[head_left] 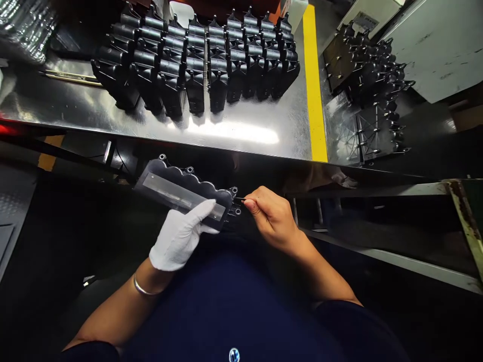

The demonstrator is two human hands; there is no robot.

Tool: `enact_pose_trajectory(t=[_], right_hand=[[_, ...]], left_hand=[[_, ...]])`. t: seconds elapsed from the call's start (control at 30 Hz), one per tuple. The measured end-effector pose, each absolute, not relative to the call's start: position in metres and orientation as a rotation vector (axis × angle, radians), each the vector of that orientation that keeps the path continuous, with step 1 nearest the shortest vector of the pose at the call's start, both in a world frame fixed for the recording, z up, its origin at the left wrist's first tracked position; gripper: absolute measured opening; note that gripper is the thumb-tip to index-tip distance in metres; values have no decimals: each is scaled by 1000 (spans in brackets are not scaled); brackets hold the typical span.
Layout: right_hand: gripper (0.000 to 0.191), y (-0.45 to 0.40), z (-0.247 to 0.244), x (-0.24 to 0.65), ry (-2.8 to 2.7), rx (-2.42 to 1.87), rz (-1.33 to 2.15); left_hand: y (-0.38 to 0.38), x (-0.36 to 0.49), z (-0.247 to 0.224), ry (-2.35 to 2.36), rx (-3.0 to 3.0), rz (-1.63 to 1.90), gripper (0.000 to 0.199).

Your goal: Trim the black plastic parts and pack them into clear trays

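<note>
My left hand, in a white glove, grips a black moulded plastic part by its lower right area, thumb on its face. The part is tilted, with a scalloped upper edge, small ringed lugs and a flat grey strip along its face. Bare, my right hand is closed in a pinch just right of the part. From its fingertips a thin dark pin-like tool reaches to the part's right end, near two ringed lugs. Most of the tool is hidden in the fist.
Beyond my hands a shiny metal bench carries a row of similar black parts. A yellow stripe crosses it. More black parts stand at the right. A metal frame is low on the right; clear plastic bags lie far left.
</note>
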State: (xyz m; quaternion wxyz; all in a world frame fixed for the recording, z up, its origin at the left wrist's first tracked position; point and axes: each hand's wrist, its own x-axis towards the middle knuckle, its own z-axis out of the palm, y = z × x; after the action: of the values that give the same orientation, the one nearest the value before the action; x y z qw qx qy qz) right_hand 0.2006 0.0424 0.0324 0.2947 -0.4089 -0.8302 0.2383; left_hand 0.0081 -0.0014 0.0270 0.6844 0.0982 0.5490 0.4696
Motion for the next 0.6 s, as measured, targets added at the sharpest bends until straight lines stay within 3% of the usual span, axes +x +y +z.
enact_pose_trajectory(t=[0.2,0.37,0.47,0.6], right_hand=[[30,40,33,195,-2250,-1149,503],[33,39,31,194,-2270,-1219,501],[41,48,36,202,-2395,-1173,775],[42,64,49,220,-2650,-690,1352]], left_hand=[[-2,8,32,1309,501,1079,28],[-4,7,32,1330,502,1089,26],[-5,7,28,1335,438,1039,17],[-1,6,30,1298,436,922,24]])
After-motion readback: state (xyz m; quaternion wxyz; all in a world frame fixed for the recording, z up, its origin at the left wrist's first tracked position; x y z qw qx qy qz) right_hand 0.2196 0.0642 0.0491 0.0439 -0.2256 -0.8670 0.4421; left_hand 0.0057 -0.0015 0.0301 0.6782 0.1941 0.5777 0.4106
